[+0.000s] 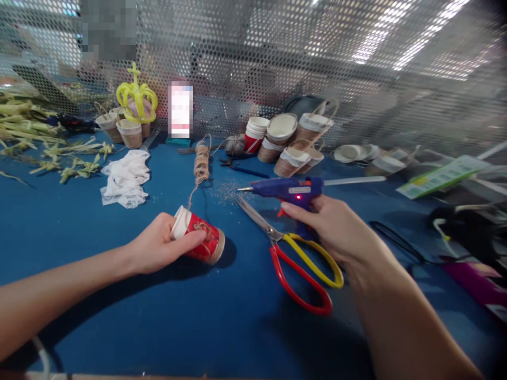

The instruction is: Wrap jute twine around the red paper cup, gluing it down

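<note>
My left hand (160, 243) grips a red paper cup (212, 244) tilted on its side, its white rim toward the palm and a band of twine round its base. From the cup, a strand of twine runs up to a wound twine bundle (202, 162) on the table. In my right hand (336, 227) is a blue hot glue gun (277, 187), its metal nozzle pointing left and a red light glowing on its side. A pale glue stick (356, 180) sticks out behind it. Open scissors (273, 232) with red and yellow handles lie below the gun.
Twine-wrapped cups (291, 160) stand along the perforated metal screen (222, 63). A crumpled white cloth (125, 178), a yellow crown-shaped piece (137, 100) and dried plant strips (51, 153) are at left. A black cable (396, 243) and purple box (475, 287) lie at right.
</note>
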`<state>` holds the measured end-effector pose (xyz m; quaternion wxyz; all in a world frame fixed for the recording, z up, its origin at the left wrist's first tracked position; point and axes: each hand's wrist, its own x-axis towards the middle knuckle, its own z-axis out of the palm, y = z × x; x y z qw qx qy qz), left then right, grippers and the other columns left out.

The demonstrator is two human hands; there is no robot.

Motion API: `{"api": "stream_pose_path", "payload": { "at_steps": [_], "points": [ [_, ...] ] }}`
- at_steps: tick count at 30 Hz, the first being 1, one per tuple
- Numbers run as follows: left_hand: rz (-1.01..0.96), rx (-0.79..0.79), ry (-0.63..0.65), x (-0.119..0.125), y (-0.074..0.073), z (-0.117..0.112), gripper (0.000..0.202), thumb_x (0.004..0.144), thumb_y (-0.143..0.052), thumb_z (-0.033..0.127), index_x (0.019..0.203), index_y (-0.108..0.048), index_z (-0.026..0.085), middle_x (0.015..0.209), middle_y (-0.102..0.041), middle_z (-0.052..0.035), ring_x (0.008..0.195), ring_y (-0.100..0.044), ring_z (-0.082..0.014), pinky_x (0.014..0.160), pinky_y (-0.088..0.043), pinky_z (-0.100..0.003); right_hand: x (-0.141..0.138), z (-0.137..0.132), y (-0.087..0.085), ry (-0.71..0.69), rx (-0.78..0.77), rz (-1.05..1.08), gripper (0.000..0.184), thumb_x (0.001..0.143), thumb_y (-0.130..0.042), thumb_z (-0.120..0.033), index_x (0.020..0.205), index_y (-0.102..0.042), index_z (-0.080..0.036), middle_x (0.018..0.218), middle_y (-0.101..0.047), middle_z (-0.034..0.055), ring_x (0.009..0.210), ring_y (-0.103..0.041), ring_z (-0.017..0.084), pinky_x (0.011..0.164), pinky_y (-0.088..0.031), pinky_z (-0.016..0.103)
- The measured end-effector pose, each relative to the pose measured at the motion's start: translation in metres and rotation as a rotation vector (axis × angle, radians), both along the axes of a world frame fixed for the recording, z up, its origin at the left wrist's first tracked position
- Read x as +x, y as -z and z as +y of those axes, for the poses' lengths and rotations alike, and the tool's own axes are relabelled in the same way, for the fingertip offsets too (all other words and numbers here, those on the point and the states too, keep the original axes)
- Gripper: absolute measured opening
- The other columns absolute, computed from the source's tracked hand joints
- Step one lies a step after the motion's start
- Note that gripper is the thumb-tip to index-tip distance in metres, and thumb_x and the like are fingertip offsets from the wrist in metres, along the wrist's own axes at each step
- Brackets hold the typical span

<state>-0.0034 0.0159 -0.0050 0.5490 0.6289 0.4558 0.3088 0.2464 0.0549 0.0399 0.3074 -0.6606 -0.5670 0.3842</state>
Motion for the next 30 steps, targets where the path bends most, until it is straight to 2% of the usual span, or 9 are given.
{"api": "stream_pose_path", "payload": {
  "at_steps": [6,11,15,18,21,23,26,28,30],
  "points": [
    [0.008,-0.002,-0.004,-0.001,0.001,0.001,0.028,0.076,-0.050,0.033,0.059,-0.054,0.012,0.050,-0.043,0.0051,0.046,-0.032,-0.0057,0.041,-0.027,-0.016,0.017,0.037,0.037,0.077,0.091,-0.152,0.026,0.076,-0.050,-0.036,0.064,-0.053,-0.014,0.055,-0.054,0.0015,0.044,-0.047,0.008,0.044,-0.039,0.020],
    [0.000,0.019,-0.005,0.000,-0.001,-0.002,0.029,0.076,-0.051,0.033,0.055,-0.051,0.012,0.049,-0.039,0.0057,0.045,-0.028,-0.0054,0.040,-0.026,-0.016,0.020,0.051,0.050,0.112,0.114,-0.398,0.030,0.072,-0.055,-0.041,0.054,-0.051,-0.017,0.047,-0.055,0.0044,0.048,-0.056,0.018,0.048,-0.041,0.027],
    [-0.016,0.017,-0.019,0.001,-0.003,-0.003,0.028,0.075,-0.051,0.033,0.056,-0.053,0.013,0.049,-0.042,0.0049,0.045,-0.031,-0.0057,0.040,-0.027,-0.016,0.020,0.052,0.050,0.151,0.199,-0.598,0.020,0.070,-0.058,-0.033,0.062,-0.057,-0.014,0.069,-0.061,0.0147,0.079,-0.058,0.032,0.067,-0.041,0.039],
    [-0.029,0.017,-0.018,0.002,-0.002,-0.003,0.028,0.075,-0.050,0.033,0.057,-0.053,0.012,0.050,-0.044,0.0043,0.046,-0.033,-0.0059,0.041,-0.029,-0.016,0.008,0.037,0.039,0.141,0.300,-0.659,0.020,0.071,-0.058,-0.029,0.081,-0.061,-0.012,0.094,-0.060,0.0175,0.095,-0.053,0.033,0.078,-0.038,0.042],
    [0.002,0.059,0.008,0.002,0.001,-0.004,0.029,0.077,-0.048,0.034,0.063,-0.057,0.011,0.054,-0.047,0.0029,0.047,-0.035,-0.0065,0.043,-0.031,-0.016,-0.018,0.012,0.020,-0.160,0.461,-0.475,0.022,0.077,-0.052,-0.035,0.084,-0.062,-0.016,0.088,-0.063,0.0090,0.083,-0.057,0.022,0.074,-0.043,0.033],
    [0.074,0.152,0.044,0.001,0.004,-0.005,0.031,0.078,-0.047,0.034,0.063,-0.058,0.010,0.052,-0.045,0.0032,0.047,-0.034,-0.0064,0.043,-0.030,-0.016,-0.039,-0.003,0.009,-0.497,0.459,-0.320,0.028,0.083,-0.044,-0.037,0.081,-0.064,-0.018,0.088,-0.065,0.0062,0.082,-0.058,0.019,0.075,-0.043,0.031],
    [0.200,0.308,0.096,0.000,0.007,-0.007,0.035,0.079,-0.046,0.032,0.056,-0.058,0.009,0.047,-0.040,0.0045,0.044,-0.030,-0.0057,0.040,-0.026,-0.016,-0.067,-0.016,0.003,-0.812,0.399,-0.203,0.027,0.085,-0.042,-0.034,0.085,-0.065,-0.019,0.093,-0.066,0.0050,0.092,-0.057,0.018,0.083,-0.041,0.032],
    [0.223,0.374,0.130,0.000,0.007,-0.008,0.035,0.080,-0.044,0.032,0.059,-0.061,0.009,0.045,-0.042,0.0040,0.042,-0.030,-0.0056,0.039,-0.026,-0.016,-0.081,-0.019,0.006,-0.851,0.293,-0.113,0.028,0.082,-0.047,-0.034,0.098,-0.061,-0.016,0.105,-0.062,0.0075,0.100,-0.055,0.019,0.088,-0.039,0.033],
    [0.215,0.413,0.159,0.000,0.007,-0.009,0.035,0.081,-0.043,0.031,0.064,-0.064,0.009,0.046,-0.048,0.0024,0.041,-0.035,-0.0060,0.040,-0.029,-0.016,-0.091,-0.021,0.012,-0.752,0.212,0.006,0.033,0.077,-0.055,-0.033,0.104,-0.057,-0.014,0.110,-0.060,0.0091,0.100,-0.055,0.019,0.088,-0.040,0.033]
  ]
}}
